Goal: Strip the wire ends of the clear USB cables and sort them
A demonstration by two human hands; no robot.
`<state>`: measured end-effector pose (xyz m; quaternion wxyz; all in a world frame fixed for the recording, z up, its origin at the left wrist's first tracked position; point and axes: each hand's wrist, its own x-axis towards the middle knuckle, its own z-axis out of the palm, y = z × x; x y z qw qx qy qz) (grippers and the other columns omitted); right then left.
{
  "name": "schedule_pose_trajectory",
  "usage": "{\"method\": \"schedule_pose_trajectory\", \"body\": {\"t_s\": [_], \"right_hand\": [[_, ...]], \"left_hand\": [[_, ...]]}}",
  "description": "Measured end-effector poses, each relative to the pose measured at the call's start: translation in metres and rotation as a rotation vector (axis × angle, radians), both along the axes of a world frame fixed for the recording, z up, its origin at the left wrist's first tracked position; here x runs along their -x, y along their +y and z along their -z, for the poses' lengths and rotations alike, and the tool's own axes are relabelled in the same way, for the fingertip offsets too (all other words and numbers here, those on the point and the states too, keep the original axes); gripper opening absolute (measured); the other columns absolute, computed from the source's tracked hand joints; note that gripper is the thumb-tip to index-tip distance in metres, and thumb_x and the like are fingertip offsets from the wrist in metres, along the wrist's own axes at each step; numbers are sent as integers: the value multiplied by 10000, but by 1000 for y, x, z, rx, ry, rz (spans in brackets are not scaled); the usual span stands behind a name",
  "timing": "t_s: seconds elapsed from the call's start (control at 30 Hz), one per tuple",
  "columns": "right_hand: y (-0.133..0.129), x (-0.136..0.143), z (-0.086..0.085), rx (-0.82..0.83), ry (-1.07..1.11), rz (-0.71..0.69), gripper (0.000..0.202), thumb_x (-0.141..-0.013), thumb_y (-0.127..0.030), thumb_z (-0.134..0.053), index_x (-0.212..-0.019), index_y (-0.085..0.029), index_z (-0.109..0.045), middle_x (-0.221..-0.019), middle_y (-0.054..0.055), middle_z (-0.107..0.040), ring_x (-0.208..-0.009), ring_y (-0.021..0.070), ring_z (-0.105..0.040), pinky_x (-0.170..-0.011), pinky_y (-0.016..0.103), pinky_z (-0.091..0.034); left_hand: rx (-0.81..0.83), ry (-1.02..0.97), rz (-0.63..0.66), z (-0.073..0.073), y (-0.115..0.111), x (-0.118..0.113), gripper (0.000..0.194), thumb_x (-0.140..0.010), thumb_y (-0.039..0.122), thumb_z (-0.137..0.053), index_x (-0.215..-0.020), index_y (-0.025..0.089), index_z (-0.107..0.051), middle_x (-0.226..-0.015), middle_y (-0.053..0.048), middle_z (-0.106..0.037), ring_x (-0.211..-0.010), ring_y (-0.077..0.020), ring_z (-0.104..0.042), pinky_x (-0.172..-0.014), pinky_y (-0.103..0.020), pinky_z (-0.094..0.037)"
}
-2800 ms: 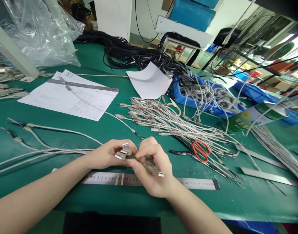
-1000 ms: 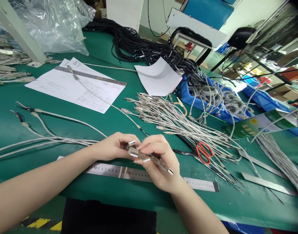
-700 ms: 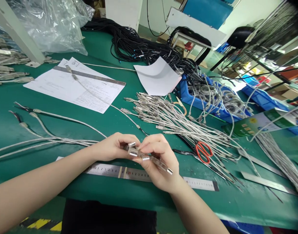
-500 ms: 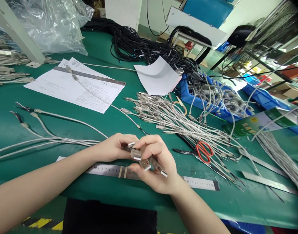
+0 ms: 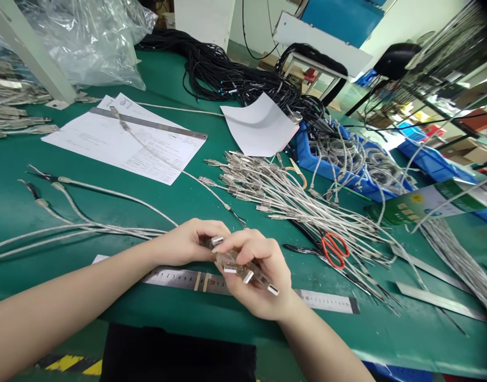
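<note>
Both bare forearms are reaching in from the bottom edge and meeting low in the middle of the view, just above the long steel ruler (image 5: 331, 301) lying flat on the green table mat (image 5: 180, 204). The left hand (image 5: 183, 245) is coming in from eight o'clock, palm turned inward, its fingers curling around the clear-moulded silver USB plugs (image 5: 243, 268) and pinching one plug end between thumb and forefinger. The right hand (image 5: 259, 276) is rising from five o'clock with the wrist bent back, palm facing up, fingers clenching over the same cluster so that three metal plug tips are sticking out toward four o'clock. The two hands are touching at the fingertips. The thin silver braided cables (image 5: 88, 231) are trailing from the left hand toward nine o'clock across the mat. At two o'clock from the hands, a heap of loose silver cables with connectors (image 5: 283, 193) is fanning out, and red-handled scissors (image 5: 333, 246) are lying at three o'clock beside it. Printed white paper sheets (image 5: 124, 140) are resting at eleven o'clock under a second steel ruler (image 5: 148, 123).
</note>
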<state>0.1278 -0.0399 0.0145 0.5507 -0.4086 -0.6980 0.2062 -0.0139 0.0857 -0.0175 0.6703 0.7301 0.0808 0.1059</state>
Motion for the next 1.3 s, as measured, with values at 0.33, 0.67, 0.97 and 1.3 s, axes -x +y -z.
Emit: {"method": "schedule_pose_trajectory", "body": {"t_s": [0.33,0.67,0.97,1.3], "right_hand": [[-2,3,-2,-72,-176,255,392,-784,-29,-600,-1107,-230,-507,-829,11,-587,-796,178,-534,-755,399,-451],[0,12,10,46,13,319,317,-829,-56,-671,-953,-252,-454,-917,11,-559,-852,146,-584,-705,307,-525],[-2,18,13,22,-13,378,393,-793,-78,-718,-1031,-270,-471,-955,35,-578,-893,178,-600,-728,341,-546],[-1,16,20,-32,44,286,466,-811,-10,-641,-1174,-272,-510,-1025,56,-690,-952,200,-668,-918,453,-542]], "left_hand": [[24,-32,-8,0,-3,-1,156,-831,309,-728,-892,166,-736,-944,-42,-632,-903,-171,-596,-810,-252,-468],[2,-17,-55,4,-7,-1,318,-855,463,-685,-904,152,-735,-956,-60,-618,-918,-181,-595,-825,-265,-476],[-7,-17,-97,5,-11,-2,291,-846,446,-693,-897,163,-730,-944,-56,-616,-911,-188,-601,-800,-272,-491],[-64,-14,-152,0,-15,-3,93,-846,209,-649,-915,176,-703,-981,-35,-642,-927,-169,-613,-817,-260,-493]]}}
